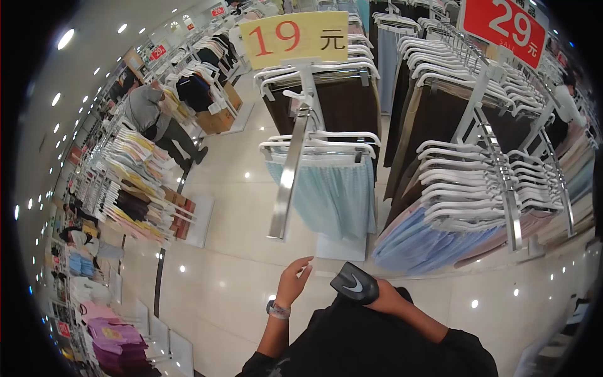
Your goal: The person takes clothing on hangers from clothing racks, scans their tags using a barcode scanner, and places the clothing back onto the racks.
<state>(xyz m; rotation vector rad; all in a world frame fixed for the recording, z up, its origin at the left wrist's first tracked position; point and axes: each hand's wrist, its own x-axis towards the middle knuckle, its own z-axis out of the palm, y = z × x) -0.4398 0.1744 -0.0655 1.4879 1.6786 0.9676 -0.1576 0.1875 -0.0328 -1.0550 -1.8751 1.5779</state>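
Note:
My left hand (292,283), with a watch (278,310) on its wrist, is raised with thumb and fingers apart, and nothing shows in it. My right hand (388,300) is closed around a black wedge-shaped device (355,286) with a pale curved mark on its face. The device's kind is unclear, and it hides most of the fingers. Ahead of my hands, light blue skirts (330,195) hang from white hangers (320,141) on a chrome rail (291,182). Neither hand touches the rail or the clothes.
Blue skirts (427,242) and dark trousers (433,125) hang on racks at right. Above stand a yellow price sign (294,39) and a red one (504,28). A person in grey (146,110) is at the left racks. Pale tiled floor (226,226) runs between the racks.

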